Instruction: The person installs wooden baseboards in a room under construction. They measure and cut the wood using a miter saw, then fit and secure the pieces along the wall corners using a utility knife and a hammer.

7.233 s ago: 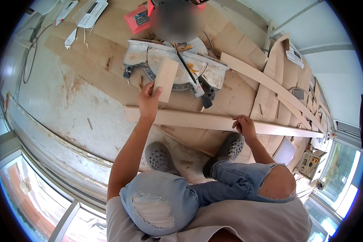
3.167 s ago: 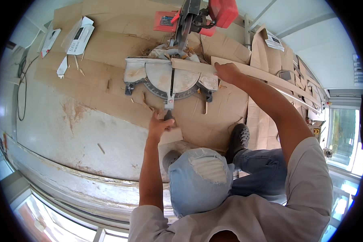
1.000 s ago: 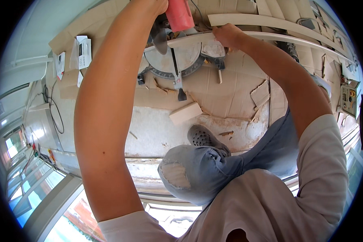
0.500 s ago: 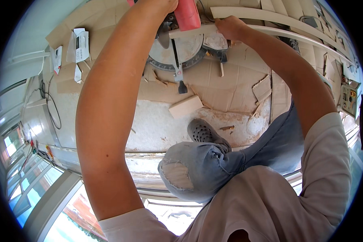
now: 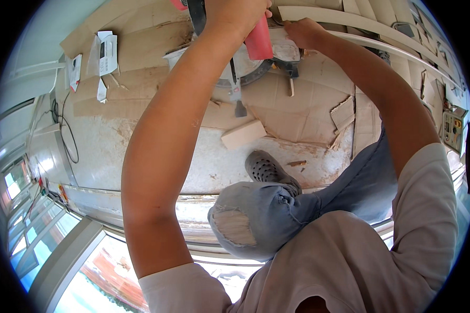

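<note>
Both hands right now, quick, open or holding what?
Left hand: at the red saw part; grip cannot be told.
Right hand: closed on the pale board.

Smooth red plastic on the saw housing [image 5: 259,41], just beside the left hand [image 5: 249,10]; dull, scuffed metal on the saw table [image 5: 243,64] below it; smooth, faintly shiny wood on the strip [image 5: 371,45] at the right hand [image 5: 304,33]; matt, creased cardboard [image 5: 318,86] below that hand

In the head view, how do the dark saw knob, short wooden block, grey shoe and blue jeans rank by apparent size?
Blue jeans, nearest the camera
Grey shoe
Short wooden block
Dark saw knob
</note>
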`<act>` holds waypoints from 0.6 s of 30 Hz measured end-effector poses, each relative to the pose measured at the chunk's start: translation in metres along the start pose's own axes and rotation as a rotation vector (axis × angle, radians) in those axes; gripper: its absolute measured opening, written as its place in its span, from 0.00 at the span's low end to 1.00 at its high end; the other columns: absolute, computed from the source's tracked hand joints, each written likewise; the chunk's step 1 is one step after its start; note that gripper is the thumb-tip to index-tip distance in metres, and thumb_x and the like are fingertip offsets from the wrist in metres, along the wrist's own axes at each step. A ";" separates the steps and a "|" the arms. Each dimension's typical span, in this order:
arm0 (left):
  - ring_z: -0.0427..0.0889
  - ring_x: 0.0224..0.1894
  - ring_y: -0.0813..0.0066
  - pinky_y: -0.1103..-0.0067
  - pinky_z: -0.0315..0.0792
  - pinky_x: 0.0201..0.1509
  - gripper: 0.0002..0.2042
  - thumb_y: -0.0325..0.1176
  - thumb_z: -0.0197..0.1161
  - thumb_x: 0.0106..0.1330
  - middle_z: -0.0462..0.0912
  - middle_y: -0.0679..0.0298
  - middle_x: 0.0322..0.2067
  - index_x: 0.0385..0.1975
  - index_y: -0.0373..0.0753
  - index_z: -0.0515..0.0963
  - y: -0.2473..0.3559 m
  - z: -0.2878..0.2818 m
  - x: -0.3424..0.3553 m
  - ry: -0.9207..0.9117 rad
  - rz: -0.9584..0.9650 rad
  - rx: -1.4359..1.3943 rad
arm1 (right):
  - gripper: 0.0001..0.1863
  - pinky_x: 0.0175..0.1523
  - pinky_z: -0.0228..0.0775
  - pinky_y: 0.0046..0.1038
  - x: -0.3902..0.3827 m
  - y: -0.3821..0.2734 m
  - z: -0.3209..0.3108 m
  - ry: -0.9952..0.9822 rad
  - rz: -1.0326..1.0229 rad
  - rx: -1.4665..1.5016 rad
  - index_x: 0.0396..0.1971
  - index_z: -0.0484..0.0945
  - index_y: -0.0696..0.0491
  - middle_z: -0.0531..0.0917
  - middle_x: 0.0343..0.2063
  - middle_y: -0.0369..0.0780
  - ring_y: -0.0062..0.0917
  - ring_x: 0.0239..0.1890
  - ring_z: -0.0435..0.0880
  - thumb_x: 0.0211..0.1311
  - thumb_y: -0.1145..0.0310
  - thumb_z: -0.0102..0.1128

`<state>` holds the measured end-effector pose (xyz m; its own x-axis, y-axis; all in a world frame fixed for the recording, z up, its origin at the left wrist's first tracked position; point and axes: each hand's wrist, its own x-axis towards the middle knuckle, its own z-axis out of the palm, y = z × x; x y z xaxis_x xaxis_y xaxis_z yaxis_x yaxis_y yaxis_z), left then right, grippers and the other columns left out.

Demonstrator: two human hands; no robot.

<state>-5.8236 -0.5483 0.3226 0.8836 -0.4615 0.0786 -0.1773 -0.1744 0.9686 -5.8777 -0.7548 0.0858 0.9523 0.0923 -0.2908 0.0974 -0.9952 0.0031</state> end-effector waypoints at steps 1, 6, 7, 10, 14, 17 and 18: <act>0.79 0.16 0.66 0.71 0.75 0.19 0.13 0.31 0.56 0.70 0.78 0.54 0.21 0.50 0.34 0.67 -0.002 -0.001 -0.001 -0.001 0.001 0.042 | 0.17 0.43 0.77 0.43 0.001 0.000 -0.001 0.000 -0.001 0.002 0.43 0.71 0.60 0.86 0.29 0.50 0.45 0.37 0.87 0.63 0.63 0.63; 0.85 0.28 0.56 0.65 0.79 0.33 0.16 0.32 0.59 0.69 0.83 0.48 0.27 0.53 0.35 0.69 -0.022 0.001 -0.022 0.122 0.136 0.222 | 0.18 0.43 0.77 0.43 0.004 -0.001 0.002 0.012 -0.019 0.018 0.43 0.71 0.60 0.86 0.29 0.50 0.45 0.37 0.87 0.64 0.62 0.63; 0.86 0.32 0.53 0.64 0.79 0.37 0.15 0.32 0.60 0.67 0.84 0.47 0.29 0.51 0.35 0.72 -0.034 0.007 -0.029 0.224 0.288 0.285 | 0.18 0.43 0.77 0.43 0.002 0.002 0.003 0.012 -0.025 0.024 0.43 0.71 0.60 0.86 0.29 0.50 0.45 0.37 0.87 0.64 0.62 0.64; 0.85 0.30 0.65 0.72 0.79 0.37 0.16 0.29 0.58 0.69 0.84 0.54 0.36 0.55 0.36 0.71 -0.061 0.010 -0.048 0.157 0.200 0.233 | 0.19 0.43 0.77 0.43 -0.001 0.005 0.004 0.034 -0.013 0.039 0.42 0.72 0.60 0.86 0.29 0.50 0.45 0.37 0.88 0.64 0.61 0.64; 0.83 0.25 0.70 0.75 0.79 0.32 0.21 0.26 0.57 0.68 0.79 0.55 0.47 0.60 0.37 0.64 -0.092 0.007 -0.072 0.081 0.177 0.178 | 0.19 0.44 0.78 0.42 -0.002 -0.009 -0.013 0.021 -0.020 0.004 0.42 0.74 0.60 0.87 0.30 0.49 0.44 0.37 0.88 0.63 0.60 0.65; 0.84 0.30 0.69 0.74 0.80 0.34 0.23 0.25 0.59 0.67 0.75 0.53 0.53 0.61 0.37 0.65 -0.109 0.016 -0.090 0.089 0.224 0.156 | 0.19 0.44 0.78 0.42 -0.009 -0.003 -0.015 -0.006 0.019 0.017 0.41 0.74 0.60 0.87 0.30 0.49 0.44 0.38 0.88 0.63 0.60 0.65; 0.85 0.32 0.68 0.73 0.80 0.35 0.23 0.25 0.60 0.67 0.76 0.53 0.53 0.62 0.37 0.65 -0.118 0.018 -0.095 0.118 0.278 0.202 | 0.18 0.44 0.78 0.42 -0.009 -0.003 -0.015 -0.014 0.032 0.027 0.41 0.74 0.60 0.87 0.30 0.49 0.44 0.38 0.88 0.63 0.60 0.65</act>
<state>-5.8946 -0.4991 0.1968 0.8313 -0.4139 0.3710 -0.4898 -0.2303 0.8409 -5.8827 -0.7518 0.1025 0.9506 0.0602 -0.3045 0.0591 -0.9982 -0.0128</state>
